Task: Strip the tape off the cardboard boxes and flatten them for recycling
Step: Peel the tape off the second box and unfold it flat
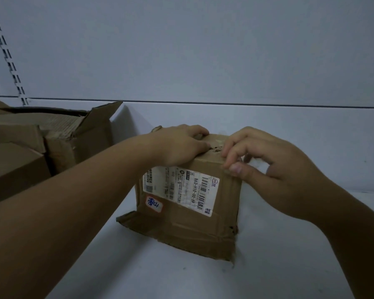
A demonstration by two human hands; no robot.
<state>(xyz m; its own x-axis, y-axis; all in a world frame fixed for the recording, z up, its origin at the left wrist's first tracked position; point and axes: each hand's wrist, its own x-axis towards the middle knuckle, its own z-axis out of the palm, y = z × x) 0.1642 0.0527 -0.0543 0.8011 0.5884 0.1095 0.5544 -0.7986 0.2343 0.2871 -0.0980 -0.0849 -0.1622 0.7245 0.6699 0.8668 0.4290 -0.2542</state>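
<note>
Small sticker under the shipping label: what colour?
The small sticker is white with blue handwriting. It shows best in the head view, on the near face of the cardboard box.

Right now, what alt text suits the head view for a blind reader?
Two hands work on a cardboard box on a white table: the left hand grips its top, the right hand pinches its top edge. A shipping label is on its near face; opened boxes sit at left.
</note>
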